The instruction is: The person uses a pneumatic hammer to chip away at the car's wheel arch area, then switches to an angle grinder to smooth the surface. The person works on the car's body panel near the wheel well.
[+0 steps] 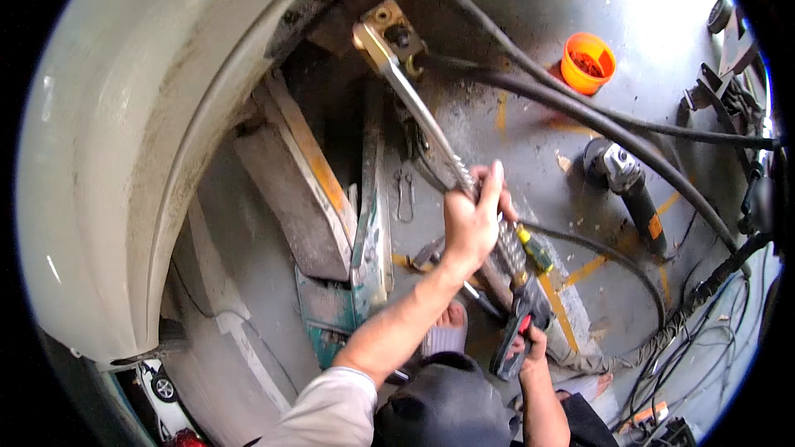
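Note:
A long silver metal bar (426, 124) slants down from a brass-coloured plate with holes (385, 16) beside a pale car panel (124, 141). My left hand (476, 223) is closed around the bar's lower, ridged part, thumb up. Below that hand, a ridged metal shaft (509, 252) runs to a black pistol-grip tool (530, 314) with a red part. My right hand (534, 348) is closed on the tool's black grip; its fingers are partly hidden. A yellow-green screwdriver (534, 248) lies just right of the shaft. A dark rounded object (443, 406) shows between my forearms.
Thick black cables (571, 103) cross from the plate area to the right. An orange bucket (588, 64) and an angle grinder (625, 186) rest on the grey floor. Metal beams (306, 190) lie under the car panel. Tangled wires (662, 372) fill the lower right.

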Demonstrator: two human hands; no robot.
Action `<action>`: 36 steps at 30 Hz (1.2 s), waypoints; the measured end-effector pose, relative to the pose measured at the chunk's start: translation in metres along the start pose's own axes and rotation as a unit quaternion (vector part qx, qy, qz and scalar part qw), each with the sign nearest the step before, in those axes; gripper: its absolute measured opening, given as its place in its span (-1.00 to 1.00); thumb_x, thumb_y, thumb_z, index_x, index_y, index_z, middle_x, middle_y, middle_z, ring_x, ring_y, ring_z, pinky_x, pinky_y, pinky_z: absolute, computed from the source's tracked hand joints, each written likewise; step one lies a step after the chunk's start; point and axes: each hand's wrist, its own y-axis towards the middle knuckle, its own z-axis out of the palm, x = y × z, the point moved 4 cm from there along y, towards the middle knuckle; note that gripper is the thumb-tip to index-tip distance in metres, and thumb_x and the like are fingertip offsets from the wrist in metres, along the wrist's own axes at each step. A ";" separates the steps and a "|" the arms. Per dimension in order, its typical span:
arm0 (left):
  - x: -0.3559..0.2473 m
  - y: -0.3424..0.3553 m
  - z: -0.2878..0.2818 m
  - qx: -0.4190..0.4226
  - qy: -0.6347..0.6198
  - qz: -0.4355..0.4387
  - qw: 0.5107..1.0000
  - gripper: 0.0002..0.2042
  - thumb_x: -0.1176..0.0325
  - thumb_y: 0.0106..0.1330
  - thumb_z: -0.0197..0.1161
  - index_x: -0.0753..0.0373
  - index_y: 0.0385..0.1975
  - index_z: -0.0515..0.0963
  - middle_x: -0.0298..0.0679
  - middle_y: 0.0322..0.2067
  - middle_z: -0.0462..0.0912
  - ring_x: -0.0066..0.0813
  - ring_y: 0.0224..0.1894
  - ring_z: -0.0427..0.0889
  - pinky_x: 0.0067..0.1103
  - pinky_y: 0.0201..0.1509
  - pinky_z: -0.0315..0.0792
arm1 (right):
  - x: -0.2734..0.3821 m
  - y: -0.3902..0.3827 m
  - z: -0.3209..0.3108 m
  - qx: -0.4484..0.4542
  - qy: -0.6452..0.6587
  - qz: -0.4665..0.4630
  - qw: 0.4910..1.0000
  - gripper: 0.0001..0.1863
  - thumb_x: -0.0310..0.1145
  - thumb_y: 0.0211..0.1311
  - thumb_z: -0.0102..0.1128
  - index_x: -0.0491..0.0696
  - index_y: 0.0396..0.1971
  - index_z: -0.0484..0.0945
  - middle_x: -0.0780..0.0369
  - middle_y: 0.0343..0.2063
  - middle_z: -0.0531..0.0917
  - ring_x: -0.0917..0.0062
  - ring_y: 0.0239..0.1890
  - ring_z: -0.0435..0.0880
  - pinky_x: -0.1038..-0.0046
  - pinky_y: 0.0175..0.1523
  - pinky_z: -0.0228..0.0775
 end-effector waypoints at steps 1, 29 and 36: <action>-0.012 0.003 0.005 0.001 0.004 -0.001 1.000 -0.74 0.20 0.40 0.03 0.26 -0.45 0.38 -0.31 -0.72 0.44 -0.58 -0.71 0.46 -0.66 -0.58 0.38 | 0.004 0.005 0.007 0.029 0.057 0.022 0.998 -0.63 -0.08 -0.01 0.28 -0.02 -0.28 0.52 0.40 -0.64 0.37 0.70 -0.63 0.33 0.49 -0.42 0.23; -0.038 0.014 -0.007 -0.038 0.060 -0.001 0.997 -0.49 -0.02 0.40 -0.07 0.25 -0.68 0.43 -0.29 -0.73 0.49 -0.60 -0.68 0.49 -0.71 -0.59 0.34 | 0.010 0.022 0.042 0.069 0.064 0.031 0.995 -0.61 -0.08 0.09 0.23 -0.07 -0.22 0.48 0.37 -0.62 0.36 0.73 -0.62 0.32 0.50 -0.42 0.27; -0.041 0.011 -0.008 -0.047 0.071 0.007 0.996 -0.48 -0.01 0.41 -0.08 0.27 -0.68 0.43 -0.28 -0.73 0.49 -0.58 -0.68 0.48 -0.68 -0.56 0.35 | 0.000 0.015 0.041 0.078 0.109 0.061 0.989 -0.63 -0.07 0.11 0.22 -0.03 -0.22 0.49 0.42 -0.60 0.35 0.76 -0.62 0.31 0.53 -0.44 0.24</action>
